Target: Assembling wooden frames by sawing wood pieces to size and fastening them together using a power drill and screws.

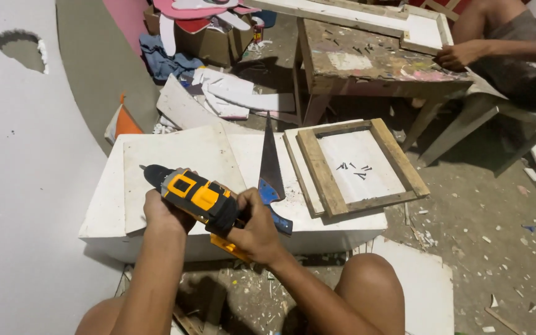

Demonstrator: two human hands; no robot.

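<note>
Dusty workshop floor, white foam block [156, 229] at frame centre. Both hands clenched on yellow cordless drill [196, 197] above it: left hand [165, 214] under body, right hand [255, 226] at handle; likely heavy, rigid, best gripped at handle. Handsaw [272, 164] and wooden frame [361, 164] lie to the right.

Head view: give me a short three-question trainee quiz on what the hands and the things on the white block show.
1. True or false: both hands hold the yellow-and-black drill.
2. Which thing lies just right of the drill on the white block? A) handsaw B) hammer C) paint can
3. What lies inside the wooden frame?

Key:
1. True: the left hand and right hand both grip it.
2. A, the handsaw.
3. A few dark screws on a white panel.
</note>
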